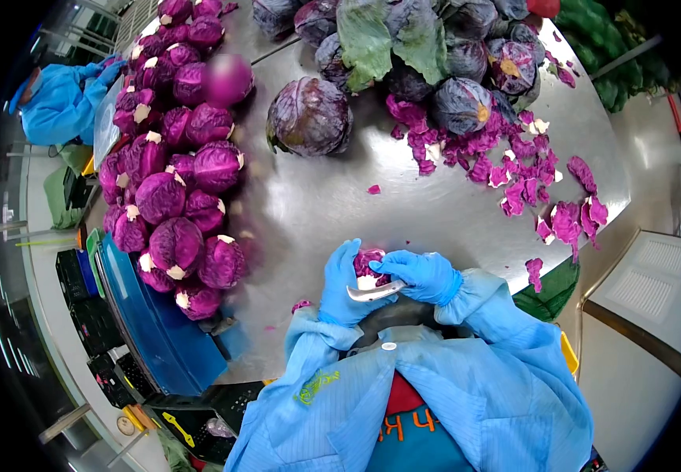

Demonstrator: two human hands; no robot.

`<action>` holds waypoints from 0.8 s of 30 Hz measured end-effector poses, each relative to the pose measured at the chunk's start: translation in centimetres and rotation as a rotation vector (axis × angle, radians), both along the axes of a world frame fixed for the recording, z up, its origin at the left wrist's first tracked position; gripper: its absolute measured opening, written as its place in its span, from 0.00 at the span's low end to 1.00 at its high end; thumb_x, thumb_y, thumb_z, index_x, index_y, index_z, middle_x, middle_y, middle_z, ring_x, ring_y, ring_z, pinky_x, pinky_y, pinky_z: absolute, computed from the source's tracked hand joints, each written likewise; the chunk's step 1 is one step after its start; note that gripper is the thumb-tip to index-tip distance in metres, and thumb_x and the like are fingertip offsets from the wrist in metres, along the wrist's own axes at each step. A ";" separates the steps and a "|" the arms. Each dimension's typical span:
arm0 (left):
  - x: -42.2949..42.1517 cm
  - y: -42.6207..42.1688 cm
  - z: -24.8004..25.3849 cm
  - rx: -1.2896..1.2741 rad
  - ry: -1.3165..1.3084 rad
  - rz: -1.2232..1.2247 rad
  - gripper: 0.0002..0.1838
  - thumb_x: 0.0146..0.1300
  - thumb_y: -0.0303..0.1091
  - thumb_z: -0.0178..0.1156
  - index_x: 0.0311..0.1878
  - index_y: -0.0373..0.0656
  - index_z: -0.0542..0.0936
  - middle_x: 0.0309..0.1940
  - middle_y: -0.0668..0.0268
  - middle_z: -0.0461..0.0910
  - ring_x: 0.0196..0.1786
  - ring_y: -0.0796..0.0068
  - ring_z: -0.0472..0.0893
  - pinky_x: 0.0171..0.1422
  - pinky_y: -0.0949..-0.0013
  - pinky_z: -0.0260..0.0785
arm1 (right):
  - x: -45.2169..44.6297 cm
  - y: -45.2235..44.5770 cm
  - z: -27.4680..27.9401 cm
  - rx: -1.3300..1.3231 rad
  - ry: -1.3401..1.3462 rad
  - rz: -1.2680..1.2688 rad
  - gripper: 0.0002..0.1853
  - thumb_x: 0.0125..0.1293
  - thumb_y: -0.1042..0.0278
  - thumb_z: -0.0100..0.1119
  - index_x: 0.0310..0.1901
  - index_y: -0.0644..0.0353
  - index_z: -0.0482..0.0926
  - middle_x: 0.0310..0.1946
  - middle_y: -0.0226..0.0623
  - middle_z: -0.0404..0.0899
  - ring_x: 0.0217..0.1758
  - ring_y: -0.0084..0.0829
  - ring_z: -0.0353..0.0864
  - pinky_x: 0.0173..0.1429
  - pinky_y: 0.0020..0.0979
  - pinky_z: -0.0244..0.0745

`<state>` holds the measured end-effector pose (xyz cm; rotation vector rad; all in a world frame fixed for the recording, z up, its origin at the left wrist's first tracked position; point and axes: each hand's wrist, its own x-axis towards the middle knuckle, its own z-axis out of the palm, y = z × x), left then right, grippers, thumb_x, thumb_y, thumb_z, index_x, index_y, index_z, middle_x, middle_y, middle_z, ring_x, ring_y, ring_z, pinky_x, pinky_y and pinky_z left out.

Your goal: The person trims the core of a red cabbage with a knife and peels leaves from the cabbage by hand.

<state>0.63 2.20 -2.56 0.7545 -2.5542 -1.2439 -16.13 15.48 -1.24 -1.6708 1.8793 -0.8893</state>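
Close to my body, my left hand point(342, 285), in a blue glove, is closed around the side of a small purple cabbage point(366, 261). A pale cut stem end shows on the cabbage, facing me. My right hand point(425, 275), also gloved in blue, grips a knife point(375, 293). Its handle is hidden in the fingers. The short metal blade lies across the near side of the cabbage, by the cut stem; whether it touches is unclear. A small purple leaf scrap point(301, 305) lies beside my left wrist.
Peeled cabbages point(161, 198) with pale stems line the left of the metal table point(317, 204); one cabbage point(228, 79) looks blurred. Unpeeled dark cabbages point(462, 105) heap at the back, one point(310, 116) apart. Torn leaves point(525, 169) lie right. A person in blue point(65, 102) is far left.
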 end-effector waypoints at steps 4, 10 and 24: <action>-0.2 -0.8 0.3 0.014 -0.040 -0.066 0.60 0.32 0.53 0.82 0.68 0.36 0.63 0.63 0.47 0.68 0.66 0.45 0.68 0.72 0.51 0.61 | -1.4 -1.1 0.3 0.028 0.036 0.146 0.18 0.59 0.60 0.64 0.52 0.43 0.77 0.45 0.29 0.78 0.33 0.41 0.83 0.31 0.39 0.79; -0.5 -0.6 1.0 0.009 -0.114 -0.060 0.59 0.31 0.50 0.82 0.68 0.36 0.64 0.64 0.46 0.68 0.68 0.45 0.67 0.73 0.51 0.59 | -3.7 -2.1 -0.5 -0.043 -0.097 0.319 0.15 0.59 0.60 0.64 0.48 0.46 0.76 0.40 0.31 0.77 0.33 0.43 0.82 0.32 0.41 0.77; -1.1 0.3 1.5 0.033 -0.101 0.090 0.55 0.31 0.43 0.82 0.66 0.37 0.65 0.61 0.52 0.69 0.63 0.53 0.71 0.69 0.57 0.64 | -3.5 0.8 0.2 -0.070 -0.235 -0.078 0.21 0.62 0.64 0.62 0.58 0.49 0.76 0.48 0.32 0.79 0.42 0.36 0.82 0.43 0.32 0.79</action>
